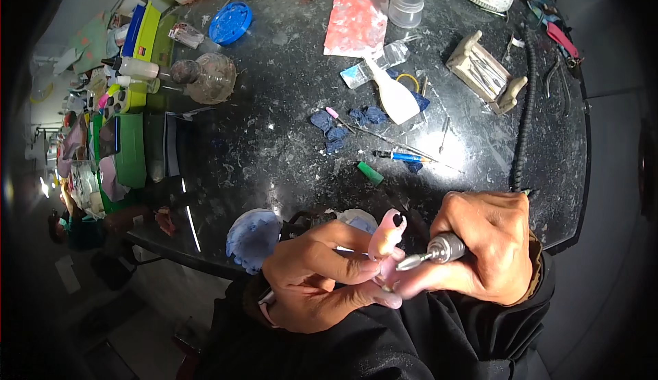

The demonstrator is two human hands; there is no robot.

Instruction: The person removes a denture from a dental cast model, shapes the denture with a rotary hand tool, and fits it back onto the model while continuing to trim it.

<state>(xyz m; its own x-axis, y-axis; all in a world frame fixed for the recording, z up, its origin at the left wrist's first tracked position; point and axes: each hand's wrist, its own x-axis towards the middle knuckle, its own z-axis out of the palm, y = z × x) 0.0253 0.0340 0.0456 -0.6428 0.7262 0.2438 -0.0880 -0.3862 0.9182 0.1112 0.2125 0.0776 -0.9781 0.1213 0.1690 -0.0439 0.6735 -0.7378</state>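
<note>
Viewed from above, over a lap in black cloth [384,342], at the near edge of a dark, dusty desk [274,154]: close handwork, probably trimming. Pinched in the left hand [322,277] between thumb and bent fingers, a small pink piece [382,241] with a dark spot near its top. Gripped in the right hand [486,246], curled closed around the barrel, a handpiece [447,247], its metal bur [412,262] pointing left, just beside the lower part of the piece. Contact there: cannot tell. Extended beneath the bur toward the left fingertips, the right thumb [435,280].

For good work, keep the pinch firm without squeezing, in case of a thin, brittle wall. Brace the right thumb against the left hand, so as to steady both together. Stroke lightly with the bur's side rather than digging with the tip. Keep fingertips and thumb clear of its path. Turn the piece often, pausing to check.
</note>
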